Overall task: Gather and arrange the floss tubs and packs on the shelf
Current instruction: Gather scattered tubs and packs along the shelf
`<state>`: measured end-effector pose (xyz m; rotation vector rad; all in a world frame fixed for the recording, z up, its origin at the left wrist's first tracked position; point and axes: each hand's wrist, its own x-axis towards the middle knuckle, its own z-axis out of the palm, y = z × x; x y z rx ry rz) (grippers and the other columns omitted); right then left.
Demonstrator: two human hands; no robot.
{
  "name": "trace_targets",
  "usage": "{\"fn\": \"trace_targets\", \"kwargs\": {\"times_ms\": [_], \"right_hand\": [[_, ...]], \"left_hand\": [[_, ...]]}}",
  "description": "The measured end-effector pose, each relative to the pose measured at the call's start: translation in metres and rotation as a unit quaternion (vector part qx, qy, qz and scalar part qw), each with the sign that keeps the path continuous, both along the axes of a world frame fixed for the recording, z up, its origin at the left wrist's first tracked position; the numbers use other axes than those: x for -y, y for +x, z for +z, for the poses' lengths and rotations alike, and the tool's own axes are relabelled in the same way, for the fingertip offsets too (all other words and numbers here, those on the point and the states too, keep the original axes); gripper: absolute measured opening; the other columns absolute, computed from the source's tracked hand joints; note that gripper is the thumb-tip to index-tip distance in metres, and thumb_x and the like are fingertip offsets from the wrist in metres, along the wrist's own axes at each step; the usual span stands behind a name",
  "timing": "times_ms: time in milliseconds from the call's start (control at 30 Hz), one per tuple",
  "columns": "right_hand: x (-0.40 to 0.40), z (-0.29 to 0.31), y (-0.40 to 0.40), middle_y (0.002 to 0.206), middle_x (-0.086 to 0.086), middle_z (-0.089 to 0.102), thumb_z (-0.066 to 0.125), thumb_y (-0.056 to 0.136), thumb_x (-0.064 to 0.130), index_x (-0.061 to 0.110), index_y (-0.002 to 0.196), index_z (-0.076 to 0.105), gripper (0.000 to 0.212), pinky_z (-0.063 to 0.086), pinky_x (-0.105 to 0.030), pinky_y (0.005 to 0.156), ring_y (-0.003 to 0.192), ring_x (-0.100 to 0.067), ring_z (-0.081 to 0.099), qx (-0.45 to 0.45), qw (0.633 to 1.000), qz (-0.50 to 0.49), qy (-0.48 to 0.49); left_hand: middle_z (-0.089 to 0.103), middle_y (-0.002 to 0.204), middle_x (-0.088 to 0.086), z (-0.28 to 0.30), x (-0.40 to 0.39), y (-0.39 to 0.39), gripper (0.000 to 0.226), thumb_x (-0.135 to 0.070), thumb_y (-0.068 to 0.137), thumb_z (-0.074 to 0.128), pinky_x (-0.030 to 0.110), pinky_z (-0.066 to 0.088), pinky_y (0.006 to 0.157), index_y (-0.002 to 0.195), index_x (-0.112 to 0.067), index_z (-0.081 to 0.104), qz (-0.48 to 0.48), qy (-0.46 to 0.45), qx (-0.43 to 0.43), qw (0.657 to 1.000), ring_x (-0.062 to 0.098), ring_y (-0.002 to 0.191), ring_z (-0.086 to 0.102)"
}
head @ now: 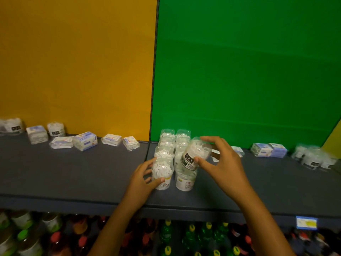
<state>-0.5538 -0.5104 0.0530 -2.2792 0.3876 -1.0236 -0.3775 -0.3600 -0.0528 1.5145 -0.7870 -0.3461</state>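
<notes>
Clear glossy plastic tubs (162,170) w/ paper labels; shelf (73,169) matt grey, smooth; packs (85,140) shiny film.

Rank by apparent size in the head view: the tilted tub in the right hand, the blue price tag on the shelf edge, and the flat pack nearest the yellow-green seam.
1. Tilted tub, clearly largest, though it is nearer the camera.
2. Price tag and flat pack look alike; not ranked.
</notes>
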Motion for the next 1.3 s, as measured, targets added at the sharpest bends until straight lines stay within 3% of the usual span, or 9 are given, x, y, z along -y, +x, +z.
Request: {"fn": "trace_targets", "kwargs": {"times_ms": [100,167,300,433,633,767,967,1167,1300], "right_hand": [[0.004,-0.003,-0.015,0.118,0.011,0.058,0.080,0.078,0.018,0.028,0.119,0.058,0.047,0.043,-0.005,0.090,0.110,0.003,0.055,-0.002,1.000,0.014,0.000],[0.009,-0.006,-0.028,0.118,0.011,0.059,0.080,0.078,0.017,0.028,0.118,0.059,0.047,0.042,-0.004,0.089,0.110,0.003,0.055,0.003,1.000,0.019,-0.001],[0.022,-0.008,-0.056,0.116,0.009,0.060,0.081,0.077,0.015,0.027,0.118,0.060,0.047,0.043,-0.006,0.089,0.109,0.001,0.056,0.013,1.000,0.002,-0.007],[0.043,-0.005,-0.082,0.117,0.010,0.058,0.081,0.077,0.014,0.027,0.117,0.060,0.047,0.041,-0.003,0.088,0.108,0.004,0.055,0.013,1.000,-0.022,0.002],[0.094,0.000,-0.112,0.120,0.012,0.058,0.081,0.077,0.014,0.028,0.118,0.059,0.049,0.042,-0.003,0.087,0.108,0.008,0.055,-0.023,0.998,-0.050,0.013],[0.133,-0.002,-0.132,0.122,0.016,0.056,0.080,0.077,0.013,0.026,0.119,0.058,0.049,0.040,0.000,0.083,0.106,0.012,0.053,-0.032,0.995,-0.092,0.009],[0.197,-0.001,-0.157,0.122,0.016,0.055,0.080,0.078,0.014,0.028,0.119,0.058,0.049,0.040,0.000,0.083,0.106,0.013,0.053,-0.035,0.988,-0.149,0.003],[0.244,-0.006,-0.189,0.122,0.012,0.057,0.080,0.077,0.015,0.026,0.120,0.056,0.050,0.041,-0.003,0.088,0.108,0.010,0.054,-0.037,0.978,-0.205,-0.016],[0.274,-0.008,-0.214,0.121,0.021,0.056,0.081,0.076,0.014,0.027,0.117,0.057,0.049,0.043,-0.005,0.086,0.107,0.012,0.053,-0.029,0.971,-0.237,-0.011]], "left_hand": [[0.056,0.128,-0.006,0.003,-0.004,-0.005,0.069,-0.013,0.074,0.080,0.022,0.051,0.093,0.129,-0.032,0.045,0.028,0.046,0.056,0.997,-0.002,0.110,0.055],[0.054,0.132,-0.005,0.010,-0.008,-0.011,0.076,-0.022,0.071,0.082,0.032,0.047,0.101,0.135,-0.030,0.041,0.053,0.073,0.083,0.992,0.002,0.115,0.053],[0.048,0.136,-0.004,0.039,-0.007,-0.031,0.072,-0.033,0.077,0.077,0.023,0.037,0.096,0.139,-0.023,0.042,0.105,0.100,0.200,0.969,0.003,0.117,0.043],[0.047,0.132,-0.006,0.071,0.012,-0.058,0.060,-0.048,0.082,0.066,0.032,0.044,0.096,0.134,-0.030,0.042,0.119,0.127,0.345,0.922,0.012,0.120,0.047],[0.053,0.125,-0.002,0.096,0.075,-0.093,0.053,-0.051,0.084,0.062,0.034,0.046,0.090,0.129,-0.027,0.048,0.116,0.154,0.472,0.860,0.019,0.114,0.052],[0.057,0.117,-0.001,0.094,0.133,-0.106,0.046,-0.047,0.084,0.063,0.034,0.049,0.084,0.124,-0.026,0.053,0.066,0.132,0.481,0.864,0.020,0.106,0.056],[0.053,0.122,-0.006,0.079,0.223,-0.114,0.045,-0.048,0.086,0.059,0.038,0.048,0.089,0.126,-0.030,0.049,-0.011,0.126,0.458,0.880,0.017,0.114,0.052],[0.053,0.122,-0.005,0.071,0.299,-0.129,0.045,-0.048,0.087,0.058,0.034,0.047,0.088,0.127,-0.029,0.050,-0.062,0.121,0.466,0.874,0.017,0.114,0.053],[0.051,0.124,-0.006,0.069,0.338,-0.147,0.045,-0.049,0.088,0.056,0.033,0.046,0.090,0.127,-0.030,0.048,-0.090,0.117,0.475,0.868,0.016,0.114,0.052]]}}
